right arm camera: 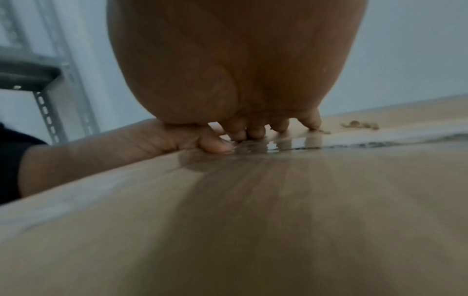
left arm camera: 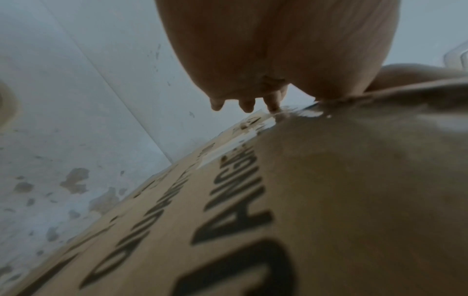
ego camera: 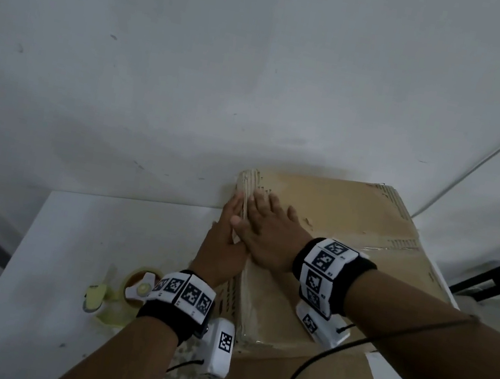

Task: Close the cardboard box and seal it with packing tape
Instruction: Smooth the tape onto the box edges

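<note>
Both hands flat and open on the box point(ego camera: 335, 223): right hand point(ego camera: 267, 235) presses the top, left hand point(ego camera: 224, 244) its side, tape dispenser point(ego camera: 121, 295) at 8 o'clock.

White table point(ego camera: 68, 241); metal shelf frame point(right arm camera: 50, 112) nearby.
</note>
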